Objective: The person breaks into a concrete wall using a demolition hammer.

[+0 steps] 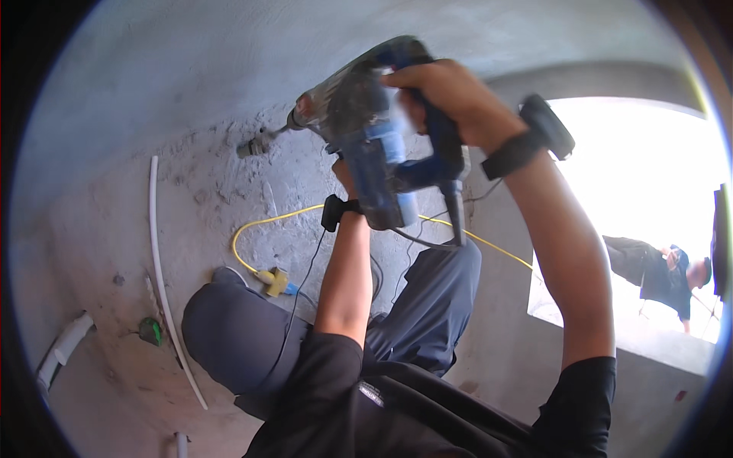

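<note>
Grey concrete wall (183, 84) fills the left of the view, with a thin white conduit (156, 252) running down it and a green object (150, 330) near its lower stretch. A yellow cable (252, 229) loops to a yellow connector (276, 282) on the concrete. At the centre the blue hammer drill (374, 130) is held up, its bit (256, 143) touching the chipped wall. The left hand (345, 177) sits mostly hidden behind the drill body, so its grip cannot be told. The right hand (447, 95) is closed around the rear handle. Farther right, another person (660, 271) shows in a bright opening (649, 191).
</note>
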`<state>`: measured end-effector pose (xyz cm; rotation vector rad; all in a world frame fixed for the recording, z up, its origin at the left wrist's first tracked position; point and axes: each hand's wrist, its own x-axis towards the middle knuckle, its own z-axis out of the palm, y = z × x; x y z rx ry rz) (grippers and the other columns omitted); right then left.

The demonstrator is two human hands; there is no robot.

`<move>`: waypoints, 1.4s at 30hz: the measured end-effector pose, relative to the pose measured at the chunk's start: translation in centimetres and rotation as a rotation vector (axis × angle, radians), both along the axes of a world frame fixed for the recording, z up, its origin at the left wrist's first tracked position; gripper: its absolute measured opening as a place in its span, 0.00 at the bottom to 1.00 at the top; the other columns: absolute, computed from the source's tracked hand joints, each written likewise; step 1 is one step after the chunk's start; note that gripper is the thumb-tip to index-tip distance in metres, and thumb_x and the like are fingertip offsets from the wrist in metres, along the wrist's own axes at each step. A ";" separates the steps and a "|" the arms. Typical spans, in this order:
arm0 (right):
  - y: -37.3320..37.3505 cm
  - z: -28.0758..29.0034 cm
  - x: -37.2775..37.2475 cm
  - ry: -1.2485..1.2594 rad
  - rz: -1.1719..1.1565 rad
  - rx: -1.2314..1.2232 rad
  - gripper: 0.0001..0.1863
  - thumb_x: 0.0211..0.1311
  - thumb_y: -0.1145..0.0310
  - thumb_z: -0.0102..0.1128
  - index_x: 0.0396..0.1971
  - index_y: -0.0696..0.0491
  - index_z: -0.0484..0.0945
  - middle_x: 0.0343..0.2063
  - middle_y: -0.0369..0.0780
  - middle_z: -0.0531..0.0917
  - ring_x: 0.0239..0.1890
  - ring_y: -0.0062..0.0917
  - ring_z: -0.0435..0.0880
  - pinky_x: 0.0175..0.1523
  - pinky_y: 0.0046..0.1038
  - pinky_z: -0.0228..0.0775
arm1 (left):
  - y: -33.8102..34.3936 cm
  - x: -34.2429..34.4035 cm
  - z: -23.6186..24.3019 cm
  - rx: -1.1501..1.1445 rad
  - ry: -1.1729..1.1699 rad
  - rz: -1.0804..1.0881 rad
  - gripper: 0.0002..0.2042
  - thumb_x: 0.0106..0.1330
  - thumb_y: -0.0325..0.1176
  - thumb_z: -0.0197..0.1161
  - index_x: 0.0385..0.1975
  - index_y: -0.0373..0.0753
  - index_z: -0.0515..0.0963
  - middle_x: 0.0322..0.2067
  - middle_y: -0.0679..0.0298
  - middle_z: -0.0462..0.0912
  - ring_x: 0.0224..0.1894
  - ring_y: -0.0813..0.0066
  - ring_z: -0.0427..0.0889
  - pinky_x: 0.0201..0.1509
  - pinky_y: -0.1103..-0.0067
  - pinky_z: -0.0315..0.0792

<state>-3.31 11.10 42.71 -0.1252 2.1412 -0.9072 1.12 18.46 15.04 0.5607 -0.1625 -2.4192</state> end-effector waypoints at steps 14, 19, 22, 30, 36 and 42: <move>-0.8 -0.9 2.4 -0.059 -0.001 -0.026 0.08 0.62 0.68 0.64 0.30 0.56 0.78 0.19 0.35 0.75 0.15 0.17 0.72 0.20 0.23 0.67 | -2.3 -0.2 -5.8 -0.639 -0.359 -0.041 0.16 0.70 0.44 0.58 0.52 0.42 0.72 0.41 0.64 0.78 0.41 0.74 0.77 0.45 0.75 0.72; 2.3 1.0 -2.5 0.042 -0.046 0.096 0.09 0.62 0.68 0.65 0.30 0.57 0.77 0.19 0.35 0.76 0.15 0.17 0.72 0.20 0.25 0.68 | 2.2 -2.3 -3.2 -1.009 -0.699 -0.567 0.21 0.73 0.45 0.57 0.60 0.40 0.68 0.46 0.63 0.78 0.45 0.72 0.78 0.50 0.73 0.76; -2.2 -1.2 2.8 -0.087 0.085 -0.058 0.09 0.61 0.68 0.66 0.29 0.57 0.77 0.18 0.36 0.76 0.15 0.18 0.73 0.20 0.25 0.67 | -4.0 1.9 -14.8 -1.128 -0.753 -0.077 0.12 0.66 0.46 0.64 0.36 0.44 0.81 0.25 0.65 0.85 0.24 0.72 0.83 0.24 0.74 0.74; 3.9 -1.3 -2.6 -0.067 -0.091 0.008 0.10 0.61 0.67 0.67 0.26 0.57 0.77 0.17 0.34 0.75 0.14 0.18 0.72 0.20 0.24 0.66 | 1.9 -1.1 -7.0 -0.137 -0.284 -0.388 0.09 0.66 0.36 0.64 0.34 0.35 0.82 0.28 0.64 0.84 0.26 0.76 0.82 0.25 0.76 0.75; 0.4 3.2 1.8 0.041 0.160 0.074 0.10 0.60 0.69 0.67 0.26 0.58 0.77 0.17 0.36 0.75 0.15 0.18 0.73 0.20 0.24 0.66 | 0.3 -0.1 -6.8 0.103 -0.064 -0.259 0.10 0.69 0.36 0.60 0.41 0.37 0.81 0.32 0.64 0.84 0.30 0.74 0.83 0.30 0.75 0.78; 1.9 1.5 -0.7 0.001 0.045 0.008 0.11 0.60 0.66 0.66 0.26 0.58 0.78 0.18 0.37 0.76 0.16 0.19 0.73 0.21 0.26 0.68 | -1.7 0.5 -6.0 -0.068 -0.001 -0.497 0.15 0.75 0.46 0.51 0.52 0.43 0.71 0.42 0.65 0.77 0.43 0.71 0.78 0.46 0.75 0.76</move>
